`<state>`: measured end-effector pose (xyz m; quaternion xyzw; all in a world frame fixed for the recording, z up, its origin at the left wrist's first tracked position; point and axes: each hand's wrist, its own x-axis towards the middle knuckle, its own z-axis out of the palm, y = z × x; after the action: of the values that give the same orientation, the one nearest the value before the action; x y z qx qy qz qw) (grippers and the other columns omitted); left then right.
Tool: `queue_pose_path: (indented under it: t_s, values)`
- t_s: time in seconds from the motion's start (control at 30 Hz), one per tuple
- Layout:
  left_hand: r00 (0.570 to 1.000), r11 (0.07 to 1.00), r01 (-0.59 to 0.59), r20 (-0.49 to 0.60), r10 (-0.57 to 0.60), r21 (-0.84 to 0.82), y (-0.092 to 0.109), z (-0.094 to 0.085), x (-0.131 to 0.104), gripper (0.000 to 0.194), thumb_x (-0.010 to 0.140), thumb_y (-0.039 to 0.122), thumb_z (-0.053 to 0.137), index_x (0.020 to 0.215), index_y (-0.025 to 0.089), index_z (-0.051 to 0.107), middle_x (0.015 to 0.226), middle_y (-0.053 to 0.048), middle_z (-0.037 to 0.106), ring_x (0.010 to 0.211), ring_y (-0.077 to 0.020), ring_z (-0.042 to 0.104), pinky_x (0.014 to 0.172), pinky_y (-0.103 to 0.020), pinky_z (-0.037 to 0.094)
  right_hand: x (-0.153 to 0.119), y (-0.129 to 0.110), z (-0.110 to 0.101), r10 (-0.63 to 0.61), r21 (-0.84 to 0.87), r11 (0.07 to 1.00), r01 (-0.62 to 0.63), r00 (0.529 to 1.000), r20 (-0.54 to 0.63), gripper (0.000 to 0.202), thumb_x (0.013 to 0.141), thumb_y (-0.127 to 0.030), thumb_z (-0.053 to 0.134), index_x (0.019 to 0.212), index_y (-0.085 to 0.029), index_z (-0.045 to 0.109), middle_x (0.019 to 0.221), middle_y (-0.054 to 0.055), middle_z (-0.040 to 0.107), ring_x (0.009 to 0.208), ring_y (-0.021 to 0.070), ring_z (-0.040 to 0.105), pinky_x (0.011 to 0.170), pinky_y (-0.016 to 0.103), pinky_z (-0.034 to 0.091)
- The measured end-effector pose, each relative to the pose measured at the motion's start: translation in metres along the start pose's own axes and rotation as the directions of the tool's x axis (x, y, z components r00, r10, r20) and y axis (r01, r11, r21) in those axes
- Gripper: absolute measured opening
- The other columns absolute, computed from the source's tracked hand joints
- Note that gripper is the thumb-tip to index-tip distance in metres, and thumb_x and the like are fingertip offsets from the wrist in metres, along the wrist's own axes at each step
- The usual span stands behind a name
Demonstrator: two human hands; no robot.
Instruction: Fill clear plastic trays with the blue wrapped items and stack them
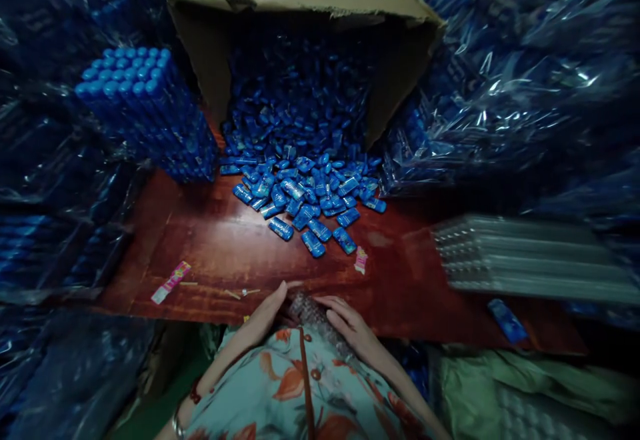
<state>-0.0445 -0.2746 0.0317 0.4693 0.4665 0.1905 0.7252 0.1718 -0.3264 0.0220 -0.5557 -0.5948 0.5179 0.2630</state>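
Centrally, at the near edge of the red-brown counter (pixel 200 240), the two hands are converging in front of the patterned shirt (pixel 285 387), with a clear, bubbled plastic piece (pixel 307 310) lying between them. The left forearm is slanting inward and away from the body, and the left hand (pixel 267 313) is pointing forward, its uppermost fingertip reaching slightly beyond the plastic's far end. The right forearm is slanting inward from the opposite side; the right hand (pixel 347 323) is angling toward the left one, its fingers lying close together and extending along the plastic's right side. Both hands are standing narrowly apart and flanking the piece, but whether their fingers are gripping it or only resting against it cannot be told, since the undersides are hidden. A red beaded bracelet (pixel 195 390) and a silver bangle (pixel 177 427) are encircling the left wrist. Beyond the hands, small blue packets (pixel 305 190) are spilling from an open cardboard box (pixel 207 60) onto the counter. A pink-and-white wrapper (pixel 171 283) is lying to the left, and a small pink scrap (pixel 361 260) is lying just beside the nearest packets. A stack of blue capped tubes (pixel 145 113) is standing left of the box, while a grey ribbed stack (pixel 530 257) is resting at the right, with a single blue packet (pixel 507 320) lying just below it.
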Motion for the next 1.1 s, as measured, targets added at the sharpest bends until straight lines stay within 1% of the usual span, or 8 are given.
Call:
queue_pose_path:
  t_s: [0.13,0.3,0.43,0.6,0.7,0.8,0.97,1.1]
  values:
    - [0.999,0.977,-0.022,0.037,0.03,-0.212,0.007,-0.001,-0.002,0.045,0.085,0.059,0.043,0.105,0.02,0.056,0.101,-0.006,0.064,0.087,-0.0179,0.062,0.08,-0.033,0.05,0.021,-0.002,0.002,-0.042,-0.123,0.992,0.018,0.98,-0.194,0.034,0.089,-0.037,0.045,0.115,-0.022,0.06,0.112,0.008,0.062,0.103,0.0188,0.058,0.091,0.034,0.046]
    - [0.959,0.982,-0.075,-0.281,0.024,-0.171,-0.005,-0.04,0.011,0.044,0.065,0.051,0.068,0.086,0.017,0.05,0.081,-0.001,0.059,0.072,-0.0138,0.059,0.07,-0.027,0.048,0.071,-0.014,-0.007,-0.344,-0.526,0.836,0.157,0.896,-0.28,0.032,0.091,-0.029,0.04,0.113,-0.022,0.062,0.112,0.009,0.062,0.111,0.0208,0.051,0.099,0.039,0.039]
    - [0.813,0.989,-0.148,-0.568,0.13,0.015,-0.021,-0.067,0.023,0.051,0.058,0.043,0.071,0.094,0.019,0.044,0.084,0.001,0.056,0.069,-0.0115,0.056,0.064,-0.023,0.046,0.116,-0.022,-0.009,-0.429,-0.805,0.56,0.197,0.9,-0.079,0.044,0.089,-0.033,0.046,0.133,-0.026,0.046,0.141,0.009,0.042,0.134,0.0275,0.026,0.109,0.057,0.014]
    - [0.609,0.98,-0.159,-0.77,0.193,0.121,-0.025,-0.052,0.024,0.042,0.075,0.047,0.056,0.101,0.019,0.04,0.091,-0.003,0.056,0.07,-0.0125,0.059,0.065,-0.025,0.047,0.161,-0.006,-0.017,-0.389,-0.875,0.449,0.18,0.921,-0.01,0.045,0.093,-0.034,0.036,0.138,-0.029,0.038,0.15,0.005,0.029,0.139,0.0273,0.015,0.106,0.064,0.006]
    - [0.709,0.904,0.104,-0.668,0.226,0.415,-0.021,-0.037,0.003,0.039,0.084,0.048,0.047,0.108,0.017,0.047,0.086,-0.007,0.061,0.074,-0.02,0.062,0.069,-0.032,0.047,0.166,0.005,-0.037,-0.402,-0.882,0.426,0.201,0.915,0.014,0.047,0.093,-0.038,0.038,0.139,-0.029,0.036,0.15,0.004,0.029,0.139,0.0256,0.016,0.107,0.061,0.006]
    - [0.829,0.664,0.291,-0.528,0.184,0.689,-0.01,-0.033,-0.018,0.033,0.089,0.045,0.041,0.101,0.02,0.059,0.076,-0.007,0.064,0.073,-0.0243,0.062,0.069,-0.035,0.045,0.157,0.012,-0.06,-0.429,-0.859,0.475,0.193,0.903,-0.034,0.05,0.092,-0.04,0.04,0.139,-0.024,0.036,0.148,0.009,0.033,0.136,0.0249,0.024,0.109,0.056,0.012]
    - [0.856,0.463,-0.009,-0.232,0.461,0.887,0.013,-0.039,-0.003,0.029,0.093,0.034,0.038,0.101,0.019,0.062,0.095,-0.009,0.064,0.09,-0.0216,0.058,0.081,-0.033,0.044,0.138,0.003,-0.062,-0.501,-0.68,0.718,0.149,0.789,-0.356,0.033,0.091,-0.035,0.041,0.108,-0.019,0.064,0.103,0.009,0.066,0.101,0.0208,0.055,0.092,0.037,0.04]
    - [0.889,0.271,-0.173,0.031,0.457,0.947,0.009,-0.029,0.026,0.037,0.087,0.038,0.053,0.12,0.022,0.055,0.12,-0.011,0.057,0.109,-0.0265,0.051,0.091,-0.042,0.041,0.147,-0.022,-0.025,-0.445,-0.611,0.755,0.236,0.87,-0.213,0.031,0.091,-0.036,0.043,0.111,-0.02,0.061,0.099,0.007,0.065,0.094,0.0193,0.058,0.086,0.032,0.043]
